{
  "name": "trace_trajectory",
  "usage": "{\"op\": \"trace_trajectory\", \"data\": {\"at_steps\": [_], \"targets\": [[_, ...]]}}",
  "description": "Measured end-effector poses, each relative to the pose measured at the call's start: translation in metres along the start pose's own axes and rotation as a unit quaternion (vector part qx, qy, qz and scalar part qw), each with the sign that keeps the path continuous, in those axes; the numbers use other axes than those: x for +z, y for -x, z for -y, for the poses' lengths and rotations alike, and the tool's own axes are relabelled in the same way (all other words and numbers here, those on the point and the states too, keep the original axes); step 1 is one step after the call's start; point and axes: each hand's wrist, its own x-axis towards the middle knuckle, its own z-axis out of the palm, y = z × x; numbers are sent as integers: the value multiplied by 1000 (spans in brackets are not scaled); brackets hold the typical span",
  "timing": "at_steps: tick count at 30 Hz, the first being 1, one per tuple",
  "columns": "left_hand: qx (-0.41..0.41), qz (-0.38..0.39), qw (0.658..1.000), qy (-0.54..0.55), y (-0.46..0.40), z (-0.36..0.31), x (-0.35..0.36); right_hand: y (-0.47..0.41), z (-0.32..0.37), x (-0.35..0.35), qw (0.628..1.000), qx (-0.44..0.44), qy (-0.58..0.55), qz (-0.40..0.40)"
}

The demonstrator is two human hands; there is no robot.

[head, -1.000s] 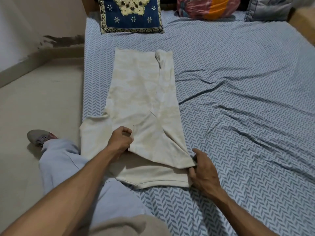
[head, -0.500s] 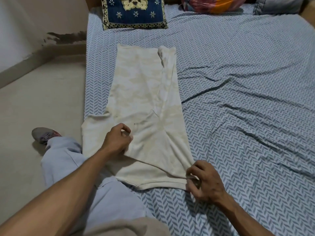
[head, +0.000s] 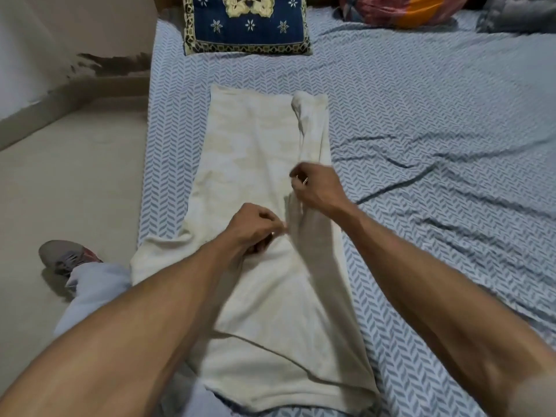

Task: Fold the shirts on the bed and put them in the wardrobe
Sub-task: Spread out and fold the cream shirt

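Cream cotton shirt (head: 255,164) lies lengthwise near the bed's (head: 421,115) left edge, below the blue cushion (head: 246,22). Your left hand (head: 251,230) and right hand (head: 316,188) pinch its folded side. Folding looks half done; the wardrobe is unseen.

The shirt (head: 258,182) is cream, mottled with faint paler and yellowish patches (something like a washed-out camouflage). The bed sheet (head: 421,121) under it is pale blue-white with a repeating grey-blue herringbone of small slanted dashes. The cushion (head: 246,22) is deep navy with small white star-flowers, a cream lace-like motif in the middle and a border of olive-gold and black geometric shapes. The bundle (head: 400,9) beside it is mottled pink-red with an orange band. The trouser leg (head: 93,290) is light grey-blue, the shoe (head: 64,257) grey with a red patch, and the floor (head: 69,182) plain beige.
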Motion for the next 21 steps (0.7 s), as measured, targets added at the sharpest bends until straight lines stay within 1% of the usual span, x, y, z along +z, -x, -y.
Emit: {"op": "trace_trajectory", "data": {"at_steps": [3,5,7,11,15,17,21], "targets": [[-61,85,994,35,-11,-4,-8,-74,4,-2,999,3,45,-4],[-100,126,986,50,-20,-7,-13,-118,3,-4,997,13,72,-11],[-119,154,979,67,-29,-6,-17,-158,4,-5,996,32,77,-13],[-127,175,973,75,-39,2,-18,-211,-1,-7,984,99,135,-55],[-123,194,971,70,-45,5,-21,-235,-5,-6,979,143,143,-36],[-119,196,971,73,-46,6,-22,-243,-7,-5,978,158,125,-56],[-104,198,972,67,-46,7,-23,-253,-3,-4,977,152,-5,-150]]}}
